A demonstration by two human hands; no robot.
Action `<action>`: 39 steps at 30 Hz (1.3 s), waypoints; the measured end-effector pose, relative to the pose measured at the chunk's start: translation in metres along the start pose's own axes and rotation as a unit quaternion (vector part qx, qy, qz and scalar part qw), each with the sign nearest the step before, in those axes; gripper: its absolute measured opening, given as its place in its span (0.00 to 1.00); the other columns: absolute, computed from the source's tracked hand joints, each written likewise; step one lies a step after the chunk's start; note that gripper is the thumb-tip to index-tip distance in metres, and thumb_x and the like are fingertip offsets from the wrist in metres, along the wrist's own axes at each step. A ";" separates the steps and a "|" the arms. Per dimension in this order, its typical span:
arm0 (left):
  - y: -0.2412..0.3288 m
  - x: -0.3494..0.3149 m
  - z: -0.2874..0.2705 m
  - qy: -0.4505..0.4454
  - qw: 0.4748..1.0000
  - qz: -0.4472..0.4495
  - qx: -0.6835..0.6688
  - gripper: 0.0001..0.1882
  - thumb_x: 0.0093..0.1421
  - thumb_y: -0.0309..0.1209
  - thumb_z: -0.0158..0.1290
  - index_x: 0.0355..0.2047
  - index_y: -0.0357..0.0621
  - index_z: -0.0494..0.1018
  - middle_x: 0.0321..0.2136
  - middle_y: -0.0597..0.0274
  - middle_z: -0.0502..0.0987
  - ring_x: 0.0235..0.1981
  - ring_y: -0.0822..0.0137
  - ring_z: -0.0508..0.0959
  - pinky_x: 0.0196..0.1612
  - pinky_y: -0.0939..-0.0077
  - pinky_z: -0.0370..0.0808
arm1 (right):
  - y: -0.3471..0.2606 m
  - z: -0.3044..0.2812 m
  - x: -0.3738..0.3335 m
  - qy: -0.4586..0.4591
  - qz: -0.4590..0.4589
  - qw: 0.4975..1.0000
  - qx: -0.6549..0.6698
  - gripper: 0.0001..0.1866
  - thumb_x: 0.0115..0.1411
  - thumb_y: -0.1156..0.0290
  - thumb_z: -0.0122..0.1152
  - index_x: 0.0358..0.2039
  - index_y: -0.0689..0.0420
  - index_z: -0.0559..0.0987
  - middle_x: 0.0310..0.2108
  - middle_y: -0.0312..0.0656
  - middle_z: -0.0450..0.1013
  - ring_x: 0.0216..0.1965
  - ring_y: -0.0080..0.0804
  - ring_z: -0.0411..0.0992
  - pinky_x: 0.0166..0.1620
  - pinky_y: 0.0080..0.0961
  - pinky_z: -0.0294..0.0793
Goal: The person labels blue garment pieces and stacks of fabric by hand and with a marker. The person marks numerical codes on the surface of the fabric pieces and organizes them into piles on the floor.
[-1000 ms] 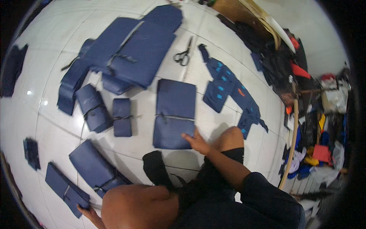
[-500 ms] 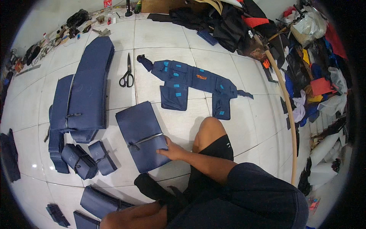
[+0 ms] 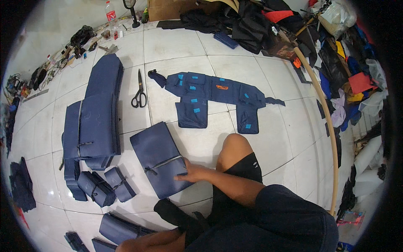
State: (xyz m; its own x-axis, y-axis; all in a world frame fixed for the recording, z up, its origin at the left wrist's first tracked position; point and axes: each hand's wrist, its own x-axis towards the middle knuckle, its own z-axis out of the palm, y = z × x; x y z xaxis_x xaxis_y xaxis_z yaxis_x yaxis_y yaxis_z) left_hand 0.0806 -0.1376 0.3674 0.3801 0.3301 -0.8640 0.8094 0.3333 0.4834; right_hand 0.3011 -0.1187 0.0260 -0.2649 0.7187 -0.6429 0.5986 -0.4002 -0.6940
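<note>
My right hand (image 3: pixel 191 172) grips the right edge of a stack of navy fabric panels (image 3: pixel 157 151), thumb on top and the other fingers mostly hidden by the edge. A dark strip tied in a knot goes around this stack, which lies on the tiled floor. My left hand is out of sight. Beyond the stack, a navy tool apron (image 3: pixel 216 88) with pockets and light-blue tabs is spread flat. Black-handled scissors (image 3: pixel 139 97) lie to its left. A larger tied pile of navy panels (image 3: pixel 94 122) rests at the left.
Two small tied navy bundles (image 3: pixel 96 189) (image 3: pixel 120 183) sit near the large pile. Another navy stack (image 3: pixel 121 227) lies by my left knee. A long wooden pole (image 3: pixel 325 111) crosses the right side, before heaped scraps (image 3: pixel 344 71). Black fabric (image 3: pixel 247 31) is piled at the back.
The view has shifted slightly, so the floor items appear a little lower. My right hand keeps its grip on the stack's edge, and nothing else has visibly moved.
</note>
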 end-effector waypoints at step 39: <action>-0.609 0.113 0.251 0.605 0.125 0.120 -0.777 0.30 0.63 0.48 0.47 0.61 0.44 0.65 0.57 0.57 0.71 0.56 0.55 0.72 0.59 0.55 0.68 | -0.030 0.048 0.040 0.256 -0.329 0.871 -0.260 0.16 0.68 0.64 0.50 0.50 0.57 0.76 0.57 0.47 0.69 0.64 0.49 0.61 0.67 0.54 0.52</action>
State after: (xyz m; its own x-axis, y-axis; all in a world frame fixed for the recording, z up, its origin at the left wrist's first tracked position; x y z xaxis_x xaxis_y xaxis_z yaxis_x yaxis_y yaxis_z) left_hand -0.2573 -0.5245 -0.0604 -0.7974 0.0742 -0.5989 -0.5823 -0.3553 0.7312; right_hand 0.2358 -0.1051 0.0053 -0.3875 0.9077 0.1608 0.7412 0.4105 -0.5312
